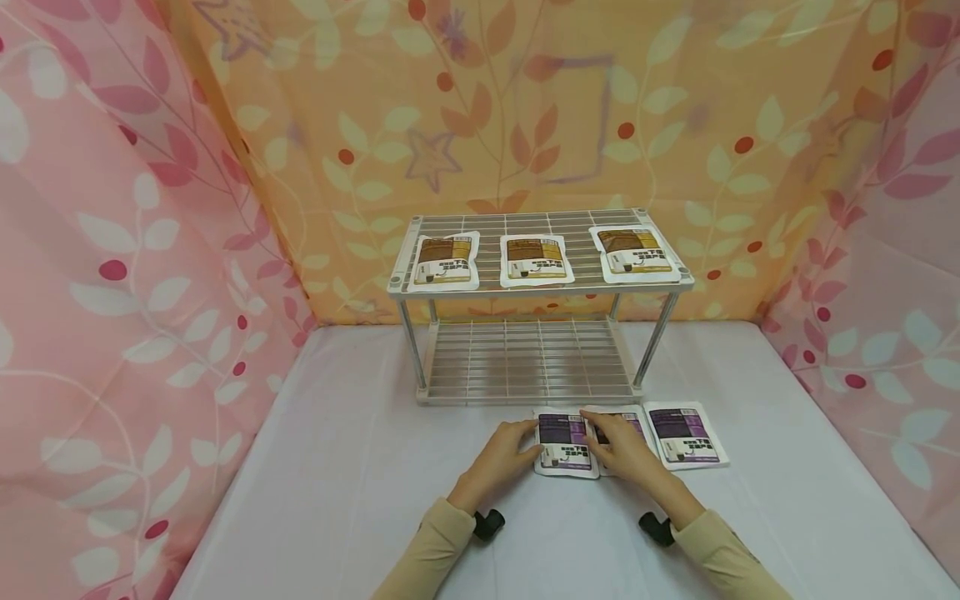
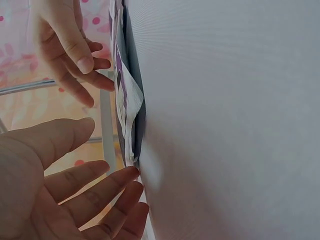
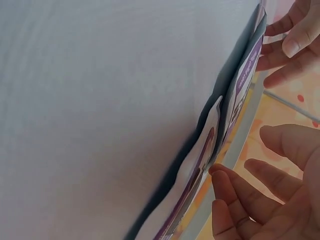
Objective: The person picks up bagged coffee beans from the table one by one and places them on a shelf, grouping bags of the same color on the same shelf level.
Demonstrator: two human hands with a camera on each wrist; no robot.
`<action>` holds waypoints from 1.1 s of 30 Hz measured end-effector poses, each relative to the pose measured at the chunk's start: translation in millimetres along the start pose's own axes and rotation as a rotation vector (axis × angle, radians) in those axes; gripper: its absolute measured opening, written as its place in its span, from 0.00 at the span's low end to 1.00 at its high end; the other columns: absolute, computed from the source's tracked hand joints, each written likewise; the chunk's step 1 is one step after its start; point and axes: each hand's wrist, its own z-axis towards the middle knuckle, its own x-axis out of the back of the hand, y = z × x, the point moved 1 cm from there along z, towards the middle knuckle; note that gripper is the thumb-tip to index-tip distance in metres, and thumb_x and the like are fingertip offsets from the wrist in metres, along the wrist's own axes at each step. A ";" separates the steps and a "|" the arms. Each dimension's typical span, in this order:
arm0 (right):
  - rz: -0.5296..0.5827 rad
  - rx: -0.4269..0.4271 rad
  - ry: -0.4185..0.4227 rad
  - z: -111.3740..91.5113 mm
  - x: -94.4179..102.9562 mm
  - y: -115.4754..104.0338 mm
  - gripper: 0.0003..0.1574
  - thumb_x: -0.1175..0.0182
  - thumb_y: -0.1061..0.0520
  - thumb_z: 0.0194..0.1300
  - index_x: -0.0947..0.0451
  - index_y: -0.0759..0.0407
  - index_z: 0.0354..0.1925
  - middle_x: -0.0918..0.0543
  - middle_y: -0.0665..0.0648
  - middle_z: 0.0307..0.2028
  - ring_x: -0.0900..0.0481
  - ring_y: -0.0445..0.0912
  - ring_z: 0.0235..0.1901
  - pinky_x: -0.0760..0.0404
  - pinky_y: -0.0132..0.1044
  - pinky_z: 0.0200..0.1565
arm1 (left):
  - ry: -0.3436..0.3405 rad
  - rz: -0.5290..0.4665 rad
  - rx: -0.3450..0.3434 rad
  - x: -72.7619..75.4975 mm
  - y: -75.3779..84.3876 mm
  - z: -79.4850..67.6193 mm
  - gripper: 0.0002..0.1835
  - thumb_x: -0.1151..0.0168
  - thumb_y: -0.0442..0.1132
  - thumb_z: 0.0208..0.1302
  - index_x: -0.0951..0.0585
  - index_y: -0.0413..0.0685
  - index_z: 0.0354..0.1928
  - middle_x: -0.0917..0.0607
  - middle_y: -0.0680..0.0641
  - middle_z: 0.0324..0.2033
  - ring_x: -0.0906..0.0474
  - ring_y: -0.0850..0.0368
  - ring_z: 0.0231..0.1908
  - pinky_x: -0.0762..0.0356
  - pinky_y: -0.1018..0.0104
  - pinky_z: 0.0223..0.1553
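Three flat white pouches with purple printed labels lie in a row on the table in front of the rack. In the head view my left hand (image 1: 504,457) is at the left edge of the leftmost purple pouch (image 1: 564,455). My right hand (image 1: 624,448) reaches over the middle purple pouch (image 1: 635,419) and partly covers it, its fingertips by the leftmost pouch's right edge. Both wrist views show relaxed, spread fingers at the pouch edges, curled round nothing. To the right lies the third purple pouch (image 1: 684,435), apart from both hands.
A two-tier white wire rack (image 1: 525,392) stands behind the pouches. On its top shelf lie three brown-labelled pouches: left (image 1: 444,260), middle (image 1: 536,258) and right (image 1: 634,253). White cloth (image 1: 337,483) covers the table, and patterned curtains (image 1: 300,125) enclose it.
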 end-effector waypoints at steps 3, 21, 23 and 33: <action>0.001 -0.002 0.000 -0.7 -1.0 -1.5 0.28 0.37 0.60 0.58 0.28 0.66 0.57 0.19 0.64 0.46 0.23 0.54 0.41 0.23 0.50 0.42 | -0.002 -0.005 0.003 -0.6 0.5 -0.5 0.24 0.41 0.44 0.63 0.26 0.40 0.58 0.19 0.45 0.50 0.26 0.53 0.47 0.26 0.61 0.51; 0.088 -0.023 -0.040 -4.1 -3.9 -7.2 0.28 0.38 0.59 0.59 0.28 0.65 0.57 0.21 0.63 0.43 0.24 0.49 0.35 0.22 0.38 0.34 | 0.007 0.055 -0.032 -1.6 4.4 -4.3 0.24 0.40 0.45 0.61 0.25 0.41 0.57 0.19 0.44 0.51 0.25 0.51 0.47 0.26 0.61 0.51; 0.080 -0.009 -0.028 -4.3 -4.1 -7.9 0.28 0.38 0.59 0.59 0.28 0.65 0.57 0.21 0.62 0.43 0.24 0.48 0.35 0.23 0.38 0.34 | 0.011 0.060 -0.043 -1.6 4.9 -4.8 0.24 0.40 0.45 0.61 0.25 0.41 0.57 0.20 0.44 0.52 0.25 0.50 0.48 0.26 0.60 0.52; 0.100 0.008 -0.021 -3.4 -7.0 -13.7 0.32 0.35 0.60 0.54 0.28 0.63 0.58 0.23 0.67 0.48 0.25 0.60 0.45 0.23 0.56 0.44 | 0.004 0.031 -0.026 -1.3 7.8 -9.6 0.25 0.40 0.47 0.61 0.27 0.45 0.59 0.25 0.41 0.56 0.30 0.45 0.56 0.30 0.54 0.57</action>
